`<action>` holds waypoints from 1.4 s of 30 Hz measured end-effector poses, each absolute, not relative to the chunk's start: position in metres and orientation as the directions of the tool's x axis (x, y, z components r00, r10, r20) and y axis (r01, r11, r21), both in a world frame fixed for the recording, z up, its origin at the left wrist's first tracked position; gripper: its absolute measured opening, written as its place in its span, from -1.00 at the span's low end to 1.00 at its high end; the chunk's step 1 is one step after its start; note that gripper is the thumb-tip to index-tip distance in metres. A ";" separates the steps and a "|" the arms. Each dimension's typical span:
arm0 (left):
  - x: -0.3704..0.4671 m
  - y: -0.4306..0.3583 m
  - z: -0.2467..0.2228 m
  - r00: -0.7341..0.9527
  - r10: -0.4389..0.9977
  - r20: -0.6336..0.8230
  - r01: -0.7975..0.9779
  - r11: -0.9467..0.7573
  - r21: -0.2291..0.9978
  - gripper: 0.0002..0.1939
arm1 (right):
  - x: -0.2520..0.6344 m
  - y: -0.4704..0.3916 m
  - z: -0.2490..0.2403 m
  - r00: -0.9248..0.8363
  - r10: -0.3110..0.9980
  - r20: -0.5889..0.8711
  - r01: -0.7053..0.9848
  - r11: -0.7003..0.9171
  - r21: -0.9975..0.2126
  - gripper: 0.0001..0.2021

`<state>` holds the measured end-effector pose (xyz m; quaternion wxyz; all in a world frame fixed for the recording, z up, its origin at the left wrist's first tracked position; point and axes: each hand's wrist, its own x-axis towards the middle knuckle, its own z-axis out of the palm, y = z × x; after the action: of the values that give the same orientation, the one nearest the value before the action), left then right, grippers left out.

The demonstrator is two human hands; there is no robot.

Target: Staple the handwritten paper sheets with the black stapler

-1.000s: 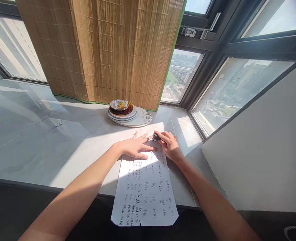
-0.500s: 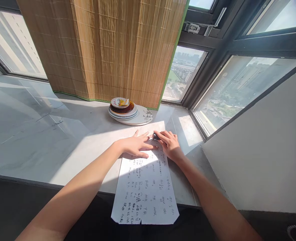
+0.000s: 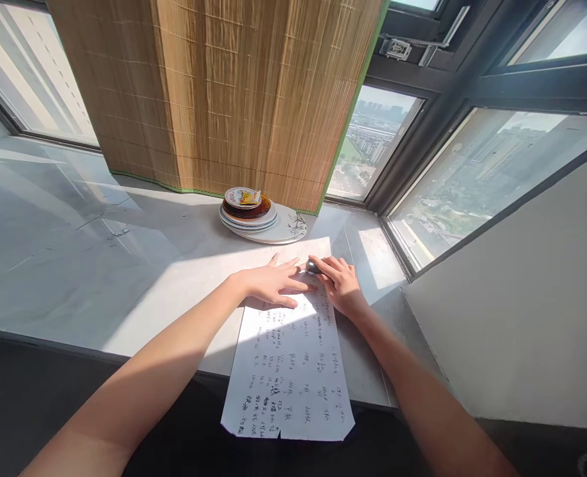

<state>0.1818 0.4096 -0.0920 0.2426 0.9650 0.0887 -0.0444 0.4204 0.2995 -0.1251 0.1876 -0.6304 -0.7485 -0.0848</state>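
Note:
A long white sheet of paper (image 3: 293, 371) covered in handwriting lies on the marble sill, its near end hanging over the front edge. The near corners are cut off at a slant, and a small notch shows in the near edge. Flat on the far part of the sheet, my left hand (image 3: 272, 283) has its fingers spread. To its right, my right hand (image 3: 342, 283) is closed around a small dark rounded object (image 3: 313, 267) at the paper's far end. The object's underside is hidden, so I cannot tell its kind.
Beyond the paper, a stack of plates (image 3: 254, 222) with a small yellow packet on top stands on the sill (image 3: 139, 265). Behind it hangs a bamboo blind (image 3: 214, 99). Windows enclose the far side, and a white wall (image 3: 517, 298) rises at the right.
The view has shifted slightly, moving the blind and windows a little to the right in the picture. Both hands keep nearly the same place on the paper.

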 end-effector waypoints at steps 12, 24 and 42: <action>0.183 0.410 -0.094 0.977 0.147 -0.153 0.202 -0.869 0.452 -0.40 | 0.418 0.298 -0.126 -0.153 0.899 0.409 0.973 0.211 -0.099 -0.50; 0.183 0.410 -0.095 0.981 0.161 -0.104 0.192 -0.833 0.519 -0.47 | 0.414 0.299 -0.127 -0.156 0.899 0.409 0.980 0.194 -0.052 -0.38; 0.176 0.416 -0.094 0.977 0.146 -0.157 0.204 -0.858 0.471 -0.33 | 0.452 0.299 -0.128 -0.053 0.869 0.492 0.933 0.219 -0.287 -0.50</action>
<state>0.1760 0.4157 -0.0937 0.2504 0.9621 0.0910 -0.0579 0.4516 0.2986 -0.1275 0.2932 -0.6225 -0.7237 -0.0541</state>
